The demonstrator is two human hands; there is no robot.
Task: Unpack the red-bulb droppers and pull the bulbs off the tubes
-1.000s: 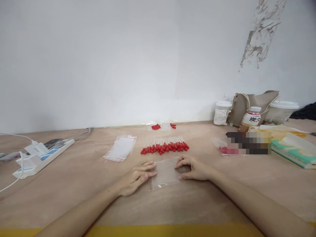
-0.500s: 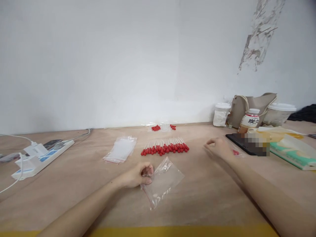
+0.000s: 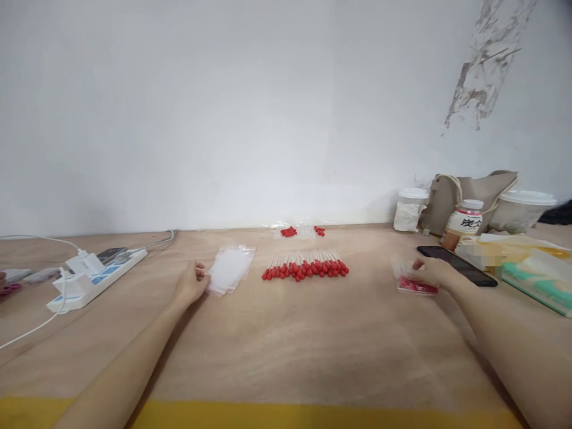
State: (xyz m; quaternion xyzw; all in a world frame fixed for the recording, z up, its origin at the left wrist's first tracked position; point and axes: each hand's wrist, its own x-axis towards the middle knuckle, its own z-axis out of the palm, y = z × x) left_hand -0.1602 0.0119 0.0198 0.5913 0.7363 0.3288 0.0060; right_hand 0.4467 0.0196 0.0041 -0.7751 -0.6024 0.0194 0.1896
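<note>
My left hand [image 3: 191, 283] is at the left edge of a stack of clear zip bags [image 3: 231, 269], its fingers curled against the edge. On the right, my right hand [image 3: 432, 273] pinches the side of a small clear bag [image 3: 404, 280] that has red tips showing inside. Between the hands lies a row of white sticks with red bulb-shaped tips [image 3: 304, 269], like cotton swabs, tips toward me. Behind the row, by the wall, clear bags with red-tipped pieces [image 3: 288, 231] lie flat.
A white power strip [image 3: 96, 286] with chargers and cables lies at the left. At the right are a black phone [image 3: 460, 266], a drink bottle [image 3: 465, 221], lidded cups [image 3: 409, 211], a grey bag [image 3: 440, 199] and a green packet [image 3: 538, 285].
My left hand has moved left and away from me, to the bag stack. The single clear bag it held is gone from the middle. My right hand has moved right onto the red-filled bag.
</note>
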